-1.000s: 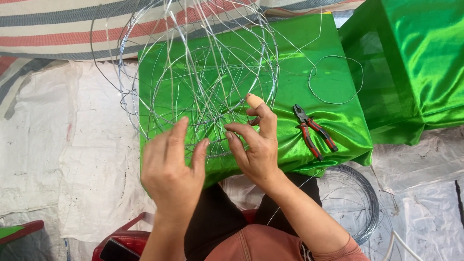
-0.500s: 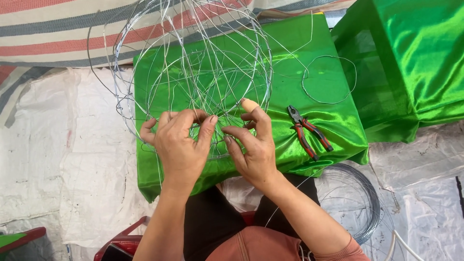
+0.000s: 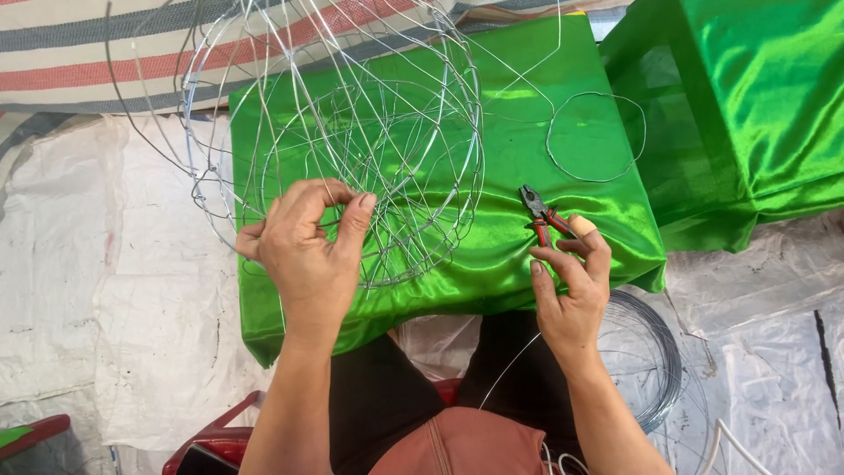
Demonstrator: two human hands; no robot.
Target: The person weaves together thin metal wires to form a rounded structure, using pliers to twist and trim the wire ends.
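Across the left half of the green-draped desk [image 3: 563,149]: round wire frame [image 3: 334,132], standing on edge and tilted, upper rim running past the far edge toward the striped cloth [image 3: 88,53]. Open cage of thin hoops and ribs; judged light, springy, easily bent out of shape, with loose wire ends likely to snag. Best taken at a rim hoop or a rib crossing, not on a single unsupported strand. No marked long axis; hoop faces turned roughly toward the near edge.

Left hand [image 3: 308,255] at the near-left edge, fingers [image 3: 356,215] curled and pinching a strand low on the frame.

Right hand [image 3: 571,290] at the near-right edge, fingers closing around the red handles of the pliers [image 3: 541,211]; full grip not confirmed. Pliers flat on the cloth, long axis from near-right to far-left, nose pointing away toward the frame. Judged heavy for their size, rigid, with handles the proper hold.

Toward the far-right corner: loose wire ring [image 3: 596,136], lying flat, apart from the frame.

Below the near-right corner, on the floor sheeting [image 3: 105,290]: coil of wire [image 3: 655,369].
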